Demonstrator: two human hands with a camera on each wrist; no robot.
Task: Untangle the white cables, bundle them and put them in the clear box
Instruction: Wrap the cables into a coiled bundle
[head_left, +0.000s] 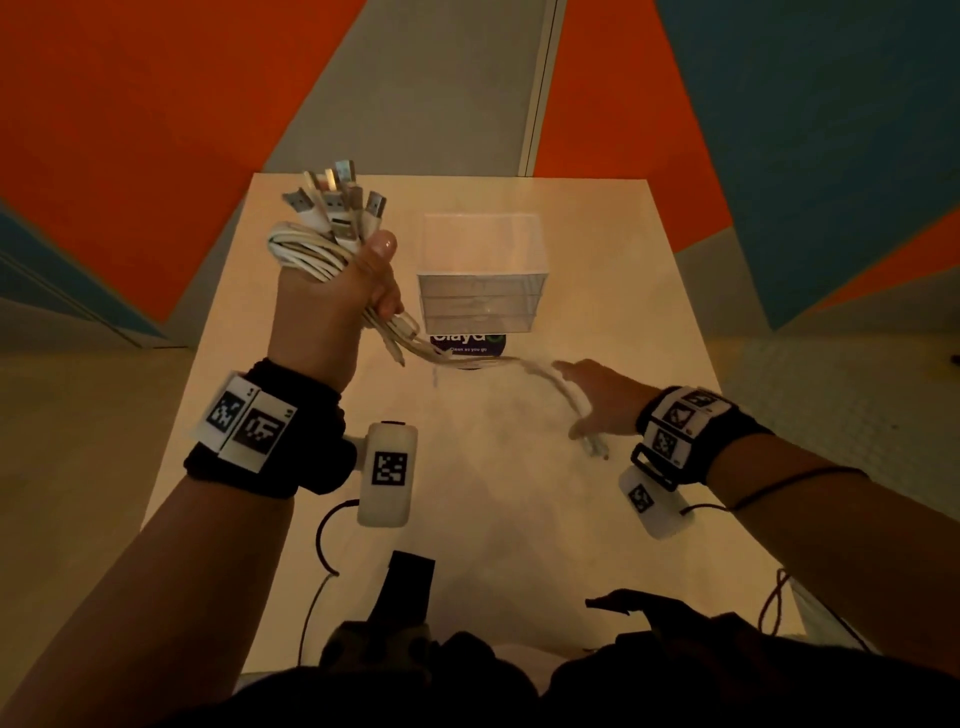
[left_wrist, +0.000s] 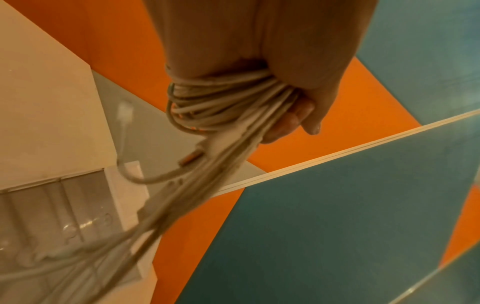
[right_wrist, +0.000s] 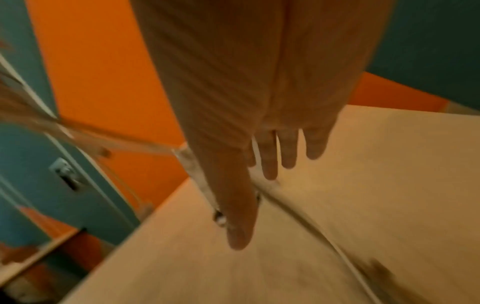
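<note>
My left hand (head_left: 371, 283) is raised over the table's left part and grips a coiled bundle of white cables (head_left: 306, 252). Several USB plugs (head_left: 337, 200) stick up above the fist. In the left wrist view the coil (left_wrist: 221, 98) lies wrapped under the curled fingers (left_wrist: 293, 123). Loose tails (head_left: 410, 340) trail down and right across the table to my right hand (head_left: 576, 397). That hand is flat with straight fingers (right_wrist: 270, 162), the cable ends (head_left: 592, 439) lying by its thumb. The clear box (head_left: 483, 280) stands just right of my left hand; I see nothing inside it.
A dark round sticker (head_left: 470, 345) lies by the box's front wall. The pale table (head_left: 519, 519) is narrow, with drop-offs on both sides. Black wires (head_left: 322, 540) and a dark object (head_left: 408, 587) sit at the near edge. Orange and blue wall panels stand behind.
</note>
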